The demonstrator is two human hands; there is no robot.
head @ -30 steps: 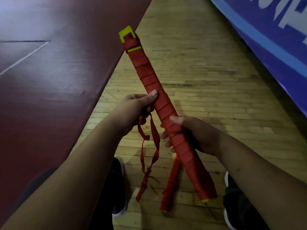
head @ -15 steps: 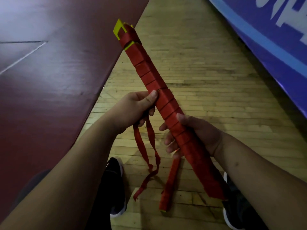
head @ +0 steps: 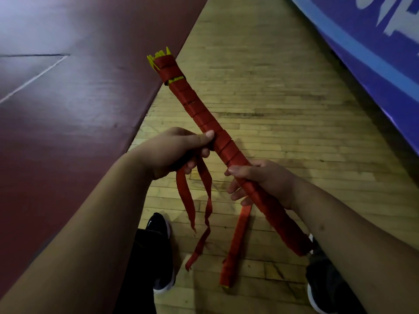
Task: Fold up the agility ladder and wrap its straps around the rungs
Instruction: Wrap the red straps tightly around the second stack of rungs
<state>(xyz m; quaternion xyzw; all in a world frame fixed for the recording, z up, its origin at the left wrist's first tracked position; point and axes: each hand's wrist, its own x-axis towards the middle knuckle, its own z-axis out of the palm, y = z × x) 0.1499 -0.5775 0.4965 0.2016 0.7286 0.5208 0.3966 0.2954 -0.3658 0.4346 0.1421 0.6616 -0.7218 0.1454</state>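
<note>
Head view is giving me the ladder [head: 195,105] as a long, slim bundle, held in the air over the floor [head: 283,98] in front of me. Flat red webbing is spiralling round it in overlapping turns, so the surface is looking ribbed and matte. At the far tip, stiff yellow rung ends [head: 162,57] are poking out like a frayed brush. Its long axis is running diagonally: the near end is sitting low on my right, just above the right shoe [head: 326,286], and the yellow tip is pointing up, away and to the left, toward the edge of the mat [head: 68,114].

My left hand [head: 176,150] is gripping the bundle near its middle, thumb lying flat on the wrap, fingers curling underneath and pinching two loose straps [head: 187,200] that are dangling limp and twisting. My right hand [head: 265,180] is closing round the bundle lower down, fingertips showing on its left side. A third strap [head: 235,243] is hanging below that hand, stiffer and straighter.

The floor is showing narrow, worn wooden boards; the mat is looking smooth, maroon and slightly glossy.
</note>
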